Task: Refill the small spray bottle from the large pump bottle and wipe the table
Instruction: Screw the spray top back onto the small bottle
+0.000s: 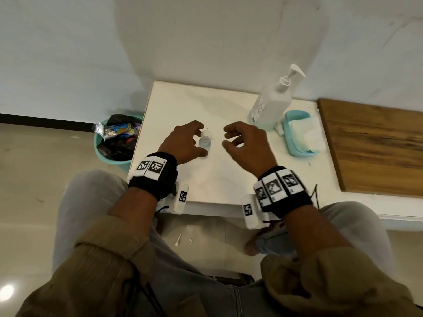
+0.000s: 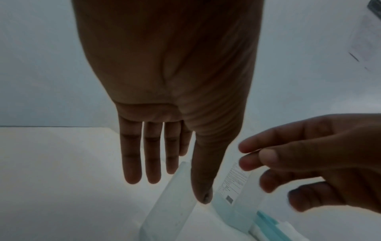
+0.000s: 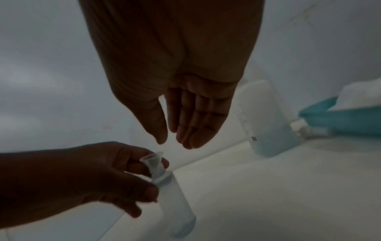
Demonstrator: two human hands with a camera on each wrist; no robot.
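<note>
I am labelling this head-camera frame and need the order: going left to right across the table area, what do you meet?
Teal trash bin → left hand → small spray bottle → right hand → large pump bottle → teal tissue box → wooden board.

Two bottles (image 1: 205, 145) (image 1: 272, 104), one funnel (image 1: 206, 134), two basins (image 1: 297, 152) (image 1: 100, 152)

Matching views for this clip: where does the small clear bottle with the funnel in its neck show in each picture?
Head: small bottle at table centre, just right of the left hand.
Left wrist: bottom centre, under the thumb.
Right wrist: lower centre, beside the left hand.
Shared landmark: the large pump bottle, standing to its right in all three.
</note>
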